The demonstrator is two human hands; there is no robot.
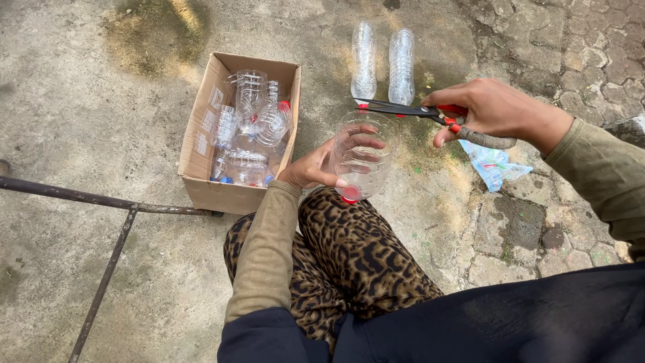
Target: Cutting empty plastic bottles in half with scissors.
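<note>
My left hand (316, 168) grips a cut clear plastic bottle piece (363, 161) held upside down above my knee, its red cap at the bottom and its cut rim on top. My right hand (490, 111) holds red-handled scissors (410, 111). Their dark blades point left and rest right at the bottle's cut rim. Leopard-print trousers (349, 262) lie below the bottle.
An open cardboard box (201, 144) with several clear bottles stands on the concrete to the left. Two whole clear bottles (383, 64) lie behind the scissors. A crumpled blue-and-clear plastic wrapper (494, 165) lies on the paving at right. A rusty metal bar frame (101, 202) crosses the lower left.
</note>
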